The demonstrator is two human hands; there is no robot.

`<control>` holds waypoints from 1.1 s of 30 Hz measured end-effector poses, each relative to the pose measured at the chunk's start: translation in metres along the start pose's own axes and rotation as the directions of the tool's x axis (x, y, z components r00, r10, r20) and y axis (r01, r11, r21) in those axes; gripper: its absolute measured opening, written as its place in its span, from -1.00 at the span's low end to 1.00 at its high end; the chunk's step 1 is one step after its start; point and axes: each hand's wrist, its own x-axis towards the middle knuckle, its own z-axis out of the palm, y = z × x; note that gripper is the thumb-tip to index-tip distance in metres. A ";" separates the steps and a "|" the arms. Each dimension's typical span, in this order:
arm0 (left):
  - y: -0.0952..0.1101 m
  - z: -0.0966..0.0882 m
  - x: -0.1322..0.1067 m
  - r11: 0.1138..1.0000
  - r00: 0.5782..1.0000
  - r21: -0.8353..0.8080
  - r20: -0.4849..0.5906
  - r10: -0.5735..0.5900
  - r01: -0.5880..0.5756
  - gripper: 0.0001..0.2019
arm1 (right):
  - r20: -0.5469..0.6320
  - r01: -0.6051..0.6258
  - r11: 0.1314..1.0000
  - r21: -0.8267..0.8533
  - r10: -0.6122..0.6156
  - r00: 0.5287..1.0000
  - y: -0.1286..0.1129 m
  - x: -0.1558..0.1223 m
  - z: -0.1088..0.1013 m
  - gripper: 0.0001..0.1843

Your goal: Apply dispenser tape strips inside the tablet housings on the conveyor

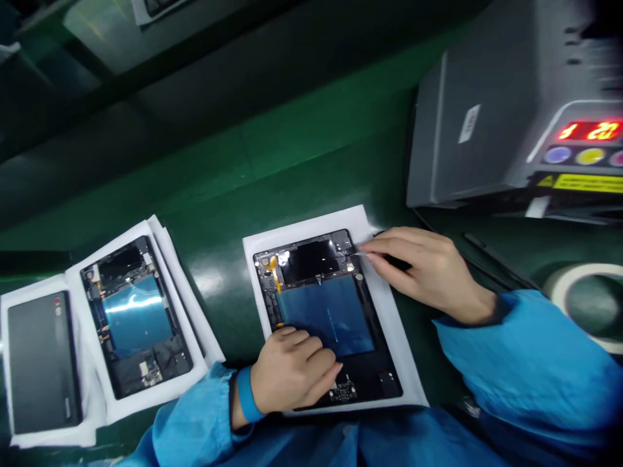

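Note:
An opened tablet [324, 311] lies on a white sheet [406, 363], its blue-filmed battery, dark panel and orange flex cables exposed. My right hand [428, 269] is closed in a pinch on thin tweezers [363, 252], mostly hidden by the fingers. Their tip meets the tablet near its upper right corner. Over the lower left part of the tablet rests my left hand [294, 370], its fingers curled. The palm is turned down, so whether anything is inside that hand is hidden.
To the left, a second opened tablet [139, 314] and a closed dark tablet [43, 363] lie on white sheets. A grey machine [479, 130] with a red display stands at upper right. A tape roll [559, 292] and dark cables lie at right on the green bench.

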 end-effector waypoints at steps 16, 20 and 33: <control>0.000 0.000 -0.002 1.000 1.000 -0.009 -0.009 0.001 -0.001 -0.73 | -0.020 -0.078 0.992 -0.095 0.076 0.997 -0.003 0.006 0.000 -0.85; 0.000 0.001 -0.002 1.000 1.000 -0.009 -0.009 -0.003 0.003 -0.72 | 0.005 0.008 0.984 -0.176 -0.007 1.000 -0.004 0.005 0.003 -0.84; 0.001 -0.013 0.057 0.980 0.991 0.146 0.002 -0.134 0.132 -0.71 | 0.050 -0.035 0.997 0.074 0.031 0.998 -0.006 0.004 0.002 -0.85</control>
